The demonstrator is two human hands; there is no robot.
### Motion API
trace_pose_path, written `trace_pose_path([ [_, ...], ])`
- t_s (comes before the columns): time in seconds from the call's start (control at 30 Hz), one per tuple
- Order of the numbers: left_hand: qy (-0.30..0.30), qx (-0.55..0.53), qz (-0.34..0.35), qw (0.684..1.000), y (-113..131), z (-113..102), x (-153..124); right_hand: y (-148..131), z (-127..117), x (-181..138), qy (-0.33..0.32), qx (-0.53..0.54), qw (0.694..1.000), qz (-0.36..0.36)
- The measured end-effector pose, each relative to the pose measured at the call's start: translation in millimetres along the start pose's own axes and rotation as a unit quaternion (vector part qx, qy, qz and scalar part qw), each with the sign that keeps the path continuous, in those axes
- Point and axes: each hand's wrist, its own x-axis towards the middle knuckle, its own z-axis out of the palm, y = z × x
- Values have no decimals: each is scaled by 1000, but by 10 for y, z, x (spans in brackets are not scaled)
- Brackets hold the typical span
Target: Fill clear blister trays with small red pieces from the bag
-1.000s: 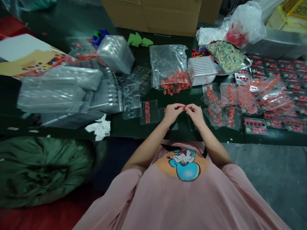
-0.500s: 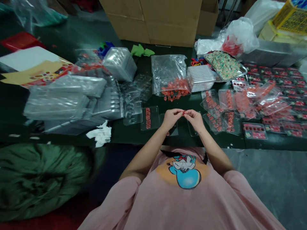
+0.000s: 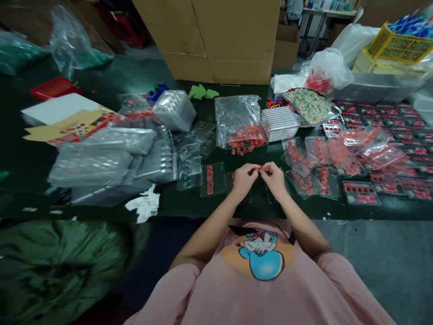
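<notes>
Head view, looking down at a dark green table [image 3: 189, 210] edge. Left hand [image 3: 244, 179] and right hand [image 3: 274, 178] meet fingertip to fingertip just above the table, both pinched narrow on one small red piece [image 3: 260, 168] — thumb and forefinger of each side close on it, likely so both hands can work on it. The piece is tiny, whether it is one part or two I cannot tell.

Under and just beside the hands lie clear blister trays: one partly filled tray [image 3: 212, 179] with a column of red pieces sits left of the left hand, probably kept close for loading. Directly behind the hands, a crinkled clear plastic bag [image 3: 241, 119] lies open, loose red pieces spilled at its mouth — within easy reach as the supply. Right of the right hand, several filled trays [image 3: 313, 169] overlap in a loose fan, shiny thin plastic with red rows.

Farther left, big stacks of empty trays [image 3: 108, 160], glossy and ribbed, and a crumpled white tissue [image 3: 145, 205] near the table edge. Behind the bag, a neat stack of flat white trays [image 3: 282, 122], a metal tray of small printed packets [image 3: 311, 106], cardboard boxes [image 3: 216, 38] at the back. The person wears a pink shirt [image 3: 260, 280], soft fabric with a cartoon print.
</notes>
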Motion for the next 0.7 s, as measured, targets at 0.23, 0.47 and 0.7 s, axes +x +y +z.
trace_pose_path([
  [0.23,2,-41,-54,998,-51,-25,25,-35,43,71,29,-17,999,-5],
  [0.47,25,-126,-145,981,-157,10,22,28,-11,66,20,-24,998,-51],
  [0.7,33,-117,-129,984,-140,46,35,8,-56,-14,-55,-180,960,-206],
])
